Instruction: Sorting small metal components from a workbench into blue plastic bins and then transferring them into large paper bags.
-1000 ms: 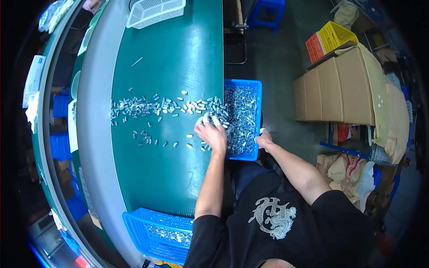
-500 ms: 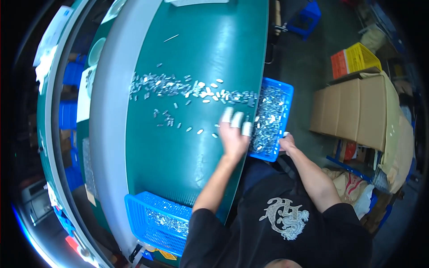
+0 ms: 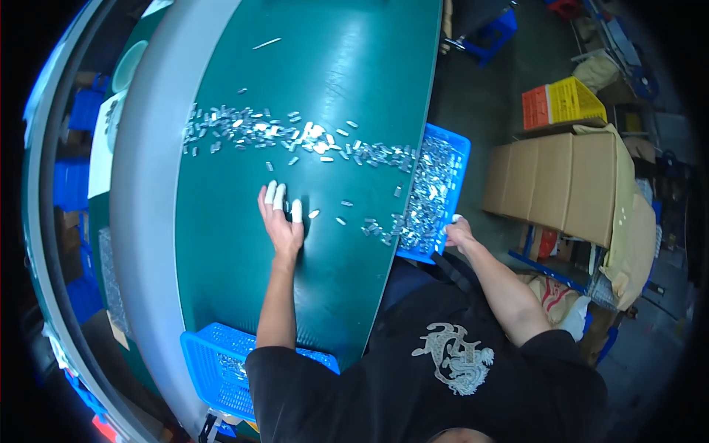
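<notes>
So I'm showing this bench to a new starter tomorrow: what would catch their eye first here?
Probably the band of small silvery metal parts strewn across the green belt, running into the blue crate at its right edge. Next, the left hand flat on the belt with white-capped fingers, while the right hand grips the crate's near corner.

A second blue mesh basket (image 3: 214, 362) sits at the near edge of the desk (image 3: 332, 88), partly hidden, with a few metal pieces inside. A single pale strip (image 3: 266, 43) lies alone on the far green surface. A grey band (image 3: 144, 184) borders the desk on the left. On the floor to the right stands a row of brown cardboard boxes (image 3: 569, 184), flaps partly open. Behind them rests a yellow-and-orange carton (image 3: 557, 103). A blue stool (image 3: 495, 33) stands near the far desk end
</notes>
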The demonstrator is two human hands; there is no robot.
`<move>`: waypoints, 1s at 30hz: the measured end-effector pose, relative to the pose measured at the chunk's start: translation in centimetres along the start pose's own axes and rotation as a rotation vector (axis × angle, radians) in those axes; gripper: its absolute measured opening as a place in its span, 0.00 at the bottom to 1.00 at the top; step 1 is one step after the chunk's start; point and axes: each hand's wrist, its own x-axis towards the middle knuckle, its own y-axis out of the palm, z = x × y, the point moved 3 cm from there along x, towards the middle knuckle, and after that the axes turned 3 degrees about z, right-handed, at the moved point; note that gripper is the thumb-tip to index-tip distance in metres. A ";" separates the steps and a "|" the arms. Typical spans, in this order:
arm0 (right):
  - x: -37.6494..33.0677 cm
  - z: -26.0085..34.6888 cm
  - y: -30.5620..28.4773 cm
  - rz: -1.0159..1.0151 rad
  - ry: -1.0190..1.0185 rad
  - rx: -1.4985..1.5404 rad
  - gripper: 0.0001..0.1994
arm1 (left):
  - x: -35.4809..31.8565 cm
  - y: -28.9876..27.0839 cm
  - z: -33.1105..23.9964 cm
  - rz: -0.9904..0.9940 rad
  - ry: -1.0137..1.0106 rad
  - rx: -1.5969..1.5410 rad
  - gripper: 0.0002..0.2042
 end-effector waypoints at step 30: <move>-1.8 1.4 -0.5 0.075 -0.066 0.042 0.13 | 9.2 -2.1 0.8 -0.377 -0.055 0.342 0.17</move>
